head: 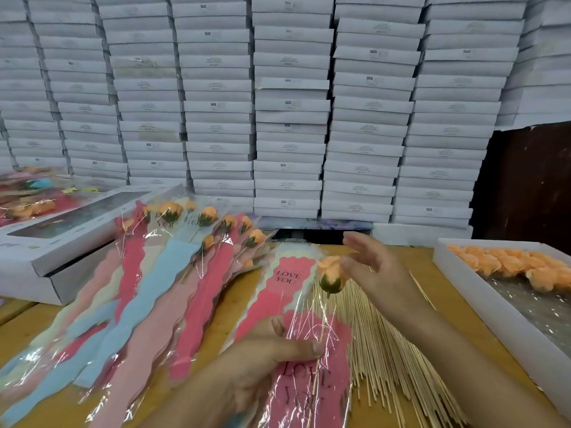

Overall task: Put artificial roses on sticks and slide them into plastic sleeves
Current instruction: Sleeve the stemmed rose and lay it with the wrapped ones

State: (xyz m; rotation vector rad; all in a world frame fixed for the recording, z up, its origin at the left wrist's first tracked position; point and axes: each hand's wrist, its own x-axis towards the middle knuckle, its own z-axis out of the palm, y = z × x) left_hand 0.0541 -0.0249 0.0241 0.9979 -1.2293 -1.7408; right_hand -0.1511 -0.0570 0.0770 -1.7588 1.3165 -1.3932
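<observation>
Left hand (265, 362) pinches a pink sleeve (309, 381) and rose stick (321, 338); right hand (375, 273), fingers released, touches the orange rose (330, 274) above the counter (457, 310).

I read "LOVE YOU" on the pink sleeve (304, 375) in front of me and on the sleeve stack (285, 278) beneath; "SGS" marks several stacked white boxes (289, 103) behind.

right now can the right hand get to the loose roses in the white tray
Probably yes. The right hand is open beside the rose on the stick, holding nothing, and only bare table lies between it and the white tray of loose roses.
</observation>
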